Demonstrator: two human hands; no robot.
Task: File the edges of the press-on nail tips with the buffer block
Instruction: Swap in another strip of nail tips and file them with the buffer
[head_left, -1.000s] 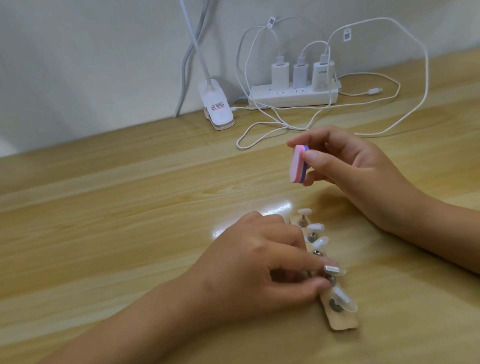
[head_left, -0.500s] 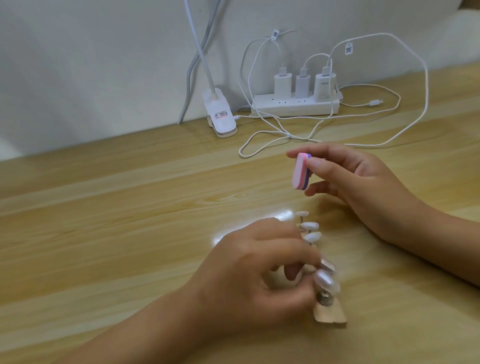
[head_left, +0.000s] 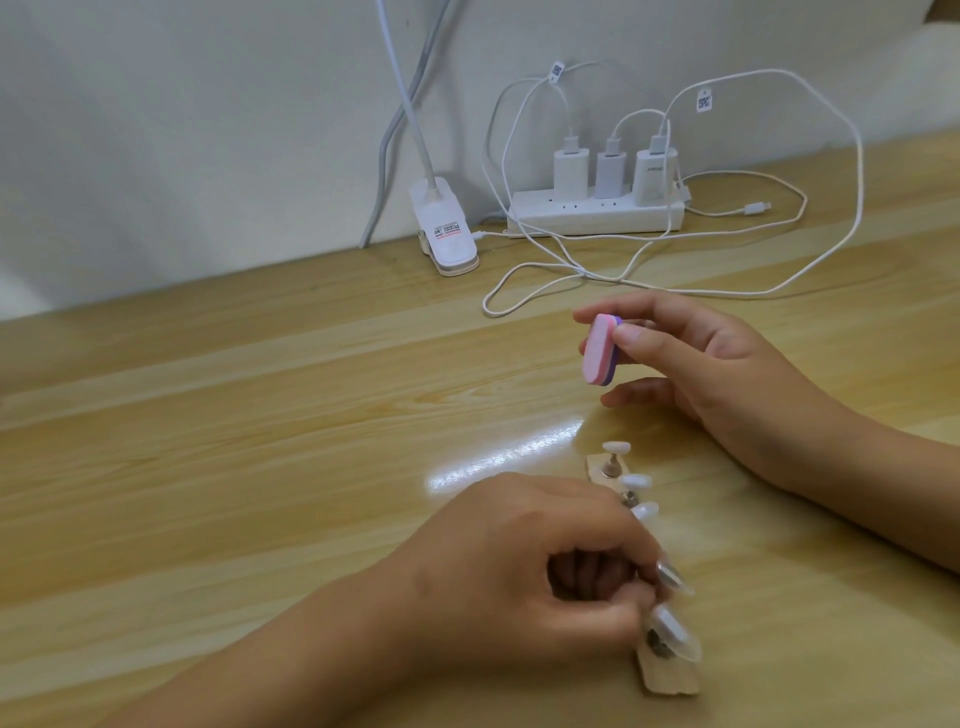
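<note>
Head: left hand (head_left: 519, 582) pinches tip (head_left: 675, 577), right hand (head_left: 727, 374) block (head_left: 600, 349).

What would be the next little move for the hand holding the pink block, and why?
Probably lower the buffer block to the nail tip that the left hand pinches. The right hand holds the block in the air, apart from every tip, so no edge is being filed.

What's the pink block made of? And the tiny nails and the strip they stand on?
Buffer block: looks like foam, matte pink face over a purple layer. Nail tips: likely plastic, glossy and partly see-through. Holder strip: maybe wood or card, dull tan with a rough end; hard to tell.
</note>
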